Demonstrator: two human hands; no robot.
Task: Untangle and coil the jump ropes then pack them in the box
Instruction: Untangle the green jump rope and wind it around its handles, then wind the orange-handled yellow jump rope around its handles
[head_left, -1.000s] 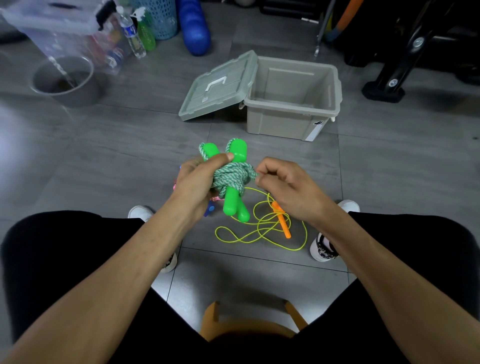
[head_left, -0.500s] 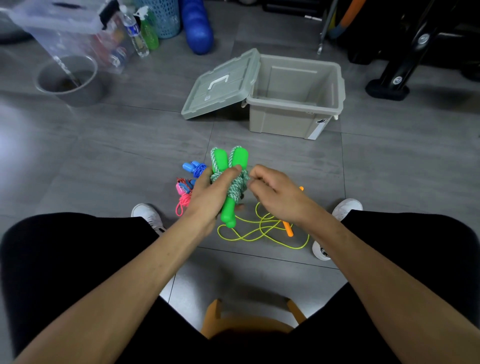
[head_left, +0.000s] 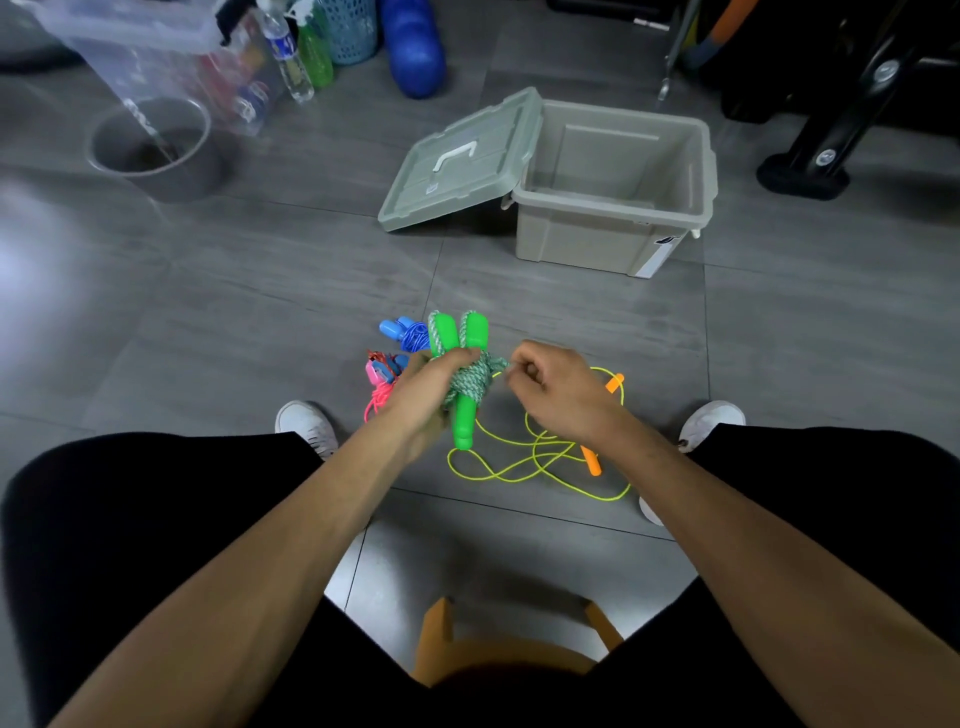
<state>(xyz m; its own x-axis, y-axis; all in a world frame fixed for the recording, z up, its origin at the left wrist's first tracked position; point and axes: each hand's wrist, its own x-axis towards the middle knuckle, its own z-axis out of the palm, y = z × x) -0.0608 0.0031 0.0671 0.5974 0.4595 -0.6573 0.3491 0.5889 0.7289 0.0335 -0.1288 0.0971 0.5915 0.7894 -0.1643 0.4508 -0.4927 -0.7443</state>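
My left hand (head_left: 425, 391) grips a green jump rope (head_left: 465, 371), its two green handles side by side and its speckled cord wound round them. At the bundle's right side, my right hand (head_left: 557, 391) pinches the end of that cord. A loose yellow rope with orange handles (head_left: 540, 457) lies tangled on the floor under my right hand. A coiled blue rope (head_left: 405, 330) and a pink rope (head_left: 378, 387) lie to the left of the green one. The grey box (head_left: 613, 228) stands open further ahead, with nothing visible inside.
The box's lid (head_left: 460, 161) leans against its left side. A metal bucket (head_left: 150, 148), a clear bin (head_left: 171, 62), bottles and a blue roller (head_left: 413, 47) stand at the back left. Black equipment (head_left: 831, 130) fills the back right. My shoes (head_left: 306, 423) flank the ropes.
Both hands have dropped lower with the green bundle, and the view has tilted, uncovering the blue and pink ropes. My right hand stays at the cord's end.
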